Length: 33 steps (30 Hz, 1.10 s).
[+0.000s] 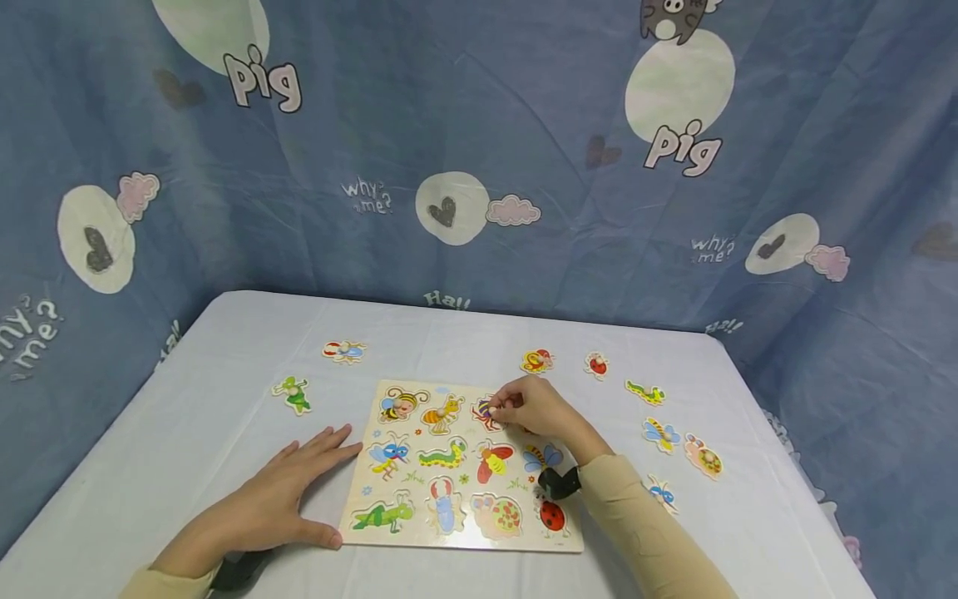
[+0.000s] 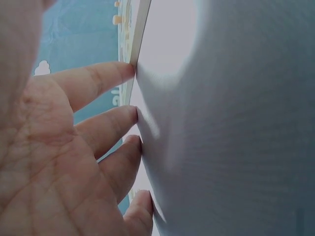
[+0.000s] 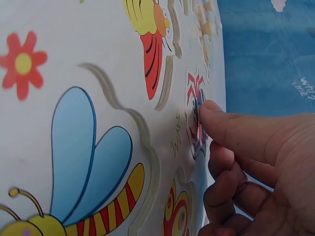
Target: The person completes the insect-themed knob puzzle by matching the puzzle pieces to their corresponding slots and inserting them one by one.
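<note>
A wooden insect puzzle board (image 1: 419, 541) lies on the white table. My right hand (image 1: 542, 412) is over its upper right part, pinching the spider piece (image 3: 194, 115) by its knob between thumb and finger. The spider is at the spider picture; whether it sits fully down in the recess I cannot tell. The bee piece (image 1: 399, 405) and the orange ant-like piece (image 1: 443, 413) lie in the top row, knobs showing. My left hand (image 1: 280, 491) rests on the table with fingers spread, its thumb and index fingertip touching the board's left edge (image 2: 140, 37).
Left of the board lie a stag beetle piece (image 1: 344, 351) and a grasshopper piece (image 1: 293, 394). Loose on the right are several more, among them a ladybird (image 1: 596, 364), a caterpillar (image 1: 645, 392), a dragonfly (image 1: 661, 434) and a snail-like piece (image 1: 703, 457). A blue curtain (image 1: 479, 125) hangs behind.
</note>
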{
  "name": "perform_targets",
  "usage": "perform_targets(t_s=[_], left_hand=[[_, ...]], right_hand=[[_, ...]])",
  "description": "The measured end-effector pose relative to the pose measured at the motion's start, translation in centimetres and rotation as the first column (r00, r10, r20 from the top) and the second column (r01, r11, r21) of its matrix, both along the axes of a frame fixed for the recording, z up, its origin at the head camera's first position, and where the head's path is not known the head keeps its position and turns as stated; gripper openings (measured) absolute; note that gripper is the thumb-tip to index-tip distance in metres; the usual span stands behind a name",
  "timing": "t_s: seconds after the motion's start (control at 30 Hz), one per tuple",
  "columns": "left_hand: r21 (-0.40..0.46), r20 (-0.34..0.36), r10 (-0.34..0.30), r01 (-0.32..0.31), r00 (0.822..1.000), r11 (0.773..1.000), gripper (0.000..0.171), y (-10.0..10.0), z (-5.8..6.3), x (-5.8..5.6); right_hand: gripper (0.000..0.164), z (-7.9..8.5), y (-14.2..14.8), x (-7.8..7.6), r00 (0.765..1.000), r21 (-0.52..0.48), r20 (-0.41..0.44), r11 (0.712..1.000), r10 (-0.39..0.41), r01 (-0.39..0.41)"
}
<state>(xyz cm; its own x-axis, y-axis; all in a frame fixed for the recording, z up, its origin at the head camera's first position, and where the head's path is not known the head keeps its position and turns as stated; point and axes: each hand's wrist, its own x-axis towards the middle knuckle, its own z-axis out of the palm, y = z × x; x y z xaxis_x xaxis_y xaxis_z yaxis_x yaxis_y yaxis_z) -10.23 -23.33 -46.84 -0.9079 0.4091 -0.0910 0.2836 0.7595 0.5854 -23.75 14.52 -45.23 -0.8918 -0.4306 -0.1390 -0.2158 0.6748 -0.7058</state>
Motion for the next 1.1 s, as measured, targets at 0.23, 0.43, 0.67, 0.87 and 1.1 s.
perform_targets(t_s=[0.23,0.43,0.67,0.87,1.1], left_hand=[[0.018,-0.011,-0.003,0.004,1.0,1.0,0.119,0.0,-0.2,0.0],[0.013,0.006,0.007,-0.007,1.0,1.0,0.119,0.2,-0.2,-0.2],[-0.002,0.017,0.017,-0.017,1.0,1.0,0.119,-0.3,-0.1,-0.2],[0.006,0.009,0.001,-0.001,1.0,1.0,0.119,-0.2,-0.2,-0.3],[0.02,0.016,0.002,-0.002,1.0,1.0,0.119,0.1,-0.4,-0.4]], right_hand=[[0.008,0.0,0.1,0.2,1.0,-0.014,0.02,1.0,0.003,-0.003],[0.011,0.1,0.8,0.2,1.0,0.003,0.0,1.0,0.008,-0.008],[0.015,0.7,1.6,0.0,0.999,0.0,-0.051,1.0,-0.001,0.001],[0.016,0.9,3.3,0.4,0.996,-0.007,-0.035,0.997,-0.081,0.081],[0.019,1.4,6.1,0.9,0.988,-0.038,-0.045,0.988,-0.148,0.146]])
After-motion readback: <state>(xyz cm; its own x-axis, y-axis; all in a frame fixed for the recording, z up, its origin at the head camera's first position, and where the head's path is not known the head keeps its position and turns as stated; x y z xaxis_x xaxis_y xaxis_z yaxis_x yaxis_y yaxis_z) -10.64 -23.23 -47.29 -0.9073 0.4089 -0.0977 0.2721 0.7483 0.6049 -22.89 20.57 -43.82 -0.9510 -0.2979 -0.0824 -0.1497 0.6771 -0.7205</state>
